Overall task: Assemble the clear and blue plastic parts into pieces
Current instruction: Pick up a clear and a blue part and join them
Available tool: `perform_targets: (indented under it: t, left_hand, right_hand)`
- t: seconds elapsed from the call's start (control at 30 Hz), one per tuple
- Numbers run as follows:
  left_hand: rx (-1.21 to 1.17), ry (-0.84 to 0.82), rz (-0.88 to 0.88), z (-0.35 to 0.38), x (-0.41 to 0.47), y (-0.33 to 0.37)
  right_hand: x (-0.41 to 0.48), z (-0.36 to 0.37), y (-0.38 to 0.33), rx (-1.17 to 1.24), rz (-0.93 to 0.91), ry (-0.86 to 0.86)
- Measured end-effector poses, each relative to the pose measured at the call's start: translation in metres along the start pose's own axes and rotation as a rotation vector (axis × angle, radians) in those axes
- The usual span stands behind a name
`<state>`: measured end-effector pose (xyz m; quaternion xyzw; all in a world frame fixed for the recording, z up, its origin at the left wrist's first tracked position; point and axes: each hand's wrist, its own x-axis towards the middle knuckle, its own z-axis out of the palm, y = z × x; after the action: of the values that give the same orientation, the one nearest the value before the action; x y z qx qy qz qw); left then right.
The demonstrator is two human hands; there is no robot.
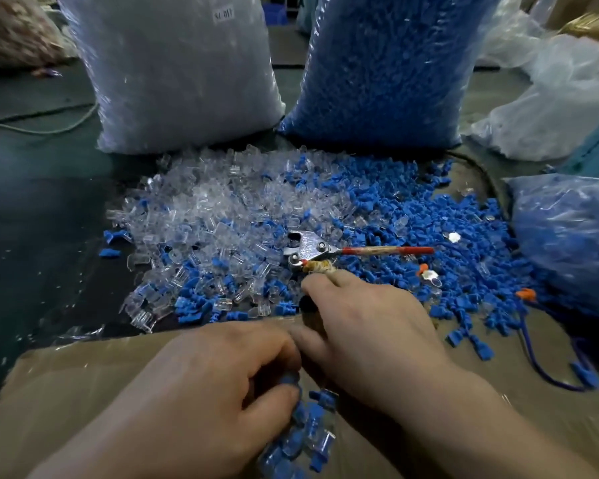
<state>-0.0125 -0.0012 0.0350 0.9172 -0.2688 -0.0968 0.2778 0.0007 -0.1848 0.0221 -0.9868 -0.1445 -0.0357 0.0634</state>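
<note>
head view | faces forward, down | close above left hand [201,385], right hand [370,333] | parts pile [256,219] beyond

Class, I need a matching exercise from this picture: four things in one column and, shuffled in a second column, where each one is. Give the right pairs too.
Column 1
1. clear bag
2. blue bag
3. pliers
4. left hand

Column 2
A. lying on the loose pile, centre
B. standing at the back, right
C. nearest the camera, gripping pieces
D. standing at the back, left

Pairs: 1-D, 2-B, 3-A, 4-C
</note>
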Motion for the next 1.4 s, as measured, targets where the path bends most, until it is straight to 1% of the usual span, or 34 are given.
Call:
perform_targets:
  t: [0.07,0.17,0.23,0.33,0.4,0.57,0.67,0.83,0.97,1.07,1.13,1.23,1.3,1.4]
  left_hand:
    - [-0.015,0.053,-0.057,0.000,-0.001,-0.001]
    - [0.104,0.271,-0.169,0.003,0.000,-0.013]
    - [0.170,0.349,-0.243,0.006,0.004,-0.021]
    - [0.286,0.318,-0.244,0.013,0.010,-0.022]
    - [0.309,0.293,-0.243,0.016,0.013,-0.020]
    - [0.300,0.281,-0.247,0.018,0.018,-0.016]
    - [0.278,0.320,-0.277,0.019,0.018,-0.018]
    - [0.291,0.276,-0.229,0.018,0.019,-0.014]
    - [0.279,0.302,-0.236,0.017,0.019,-0.016]
    - [0.275,0.313,-0.242,0.018,0.020,-0.015]
    - [0.252,0.327,-0.275,0.017,0.020,-0.014]
    - [0.125,0.411,-0.321,0.017,0.018,-0.015]
    - [-0.014,0.456,-0.328,0.018,0.017,-0.015]
    - [-0.306,0.509,-0.301,0.020,0.016,-0.012]
  right_hand:
    - [0.003,0.003,-0.002,-0.017,-0.049,0.000]
    - [0.006,0.004,-0.002,-0.017,-0.110,-0.006]
    - [0.007,0.007,-0.001,-0.021,-0.124,-0.011]
    - [0.008,0.010,0.000,-0.028,-0.133,0.002]
    - [0.009,0.011,-0.001,-0.014,-0.131,0.004]
    - [0.009,0.011,0.000,0.015,-0.124,0.019]
    - [0.007,0.009,-0.003,0.012,-0.132,0.032]
    - [0.007,0.002,-0.004,0.048,-0.156,-0.045]
    - [0.007,-0.004,-0.004,0.083,-0.170,-0.083]
    - [0.006,-0.002,-0.003,0.103,-0.150,-0.040]
    - [0.006,-0.001,-0.002,0.129,-0.129,-0.017]
    - [0.005,-0.001,0.001,0.202,-0.122,-0.008]
    - [0.004,-0.004,0.002,0.297,-0.098,0.011]
    - [0.002,-0.008,0.001,0.540,-0.031,0.106]
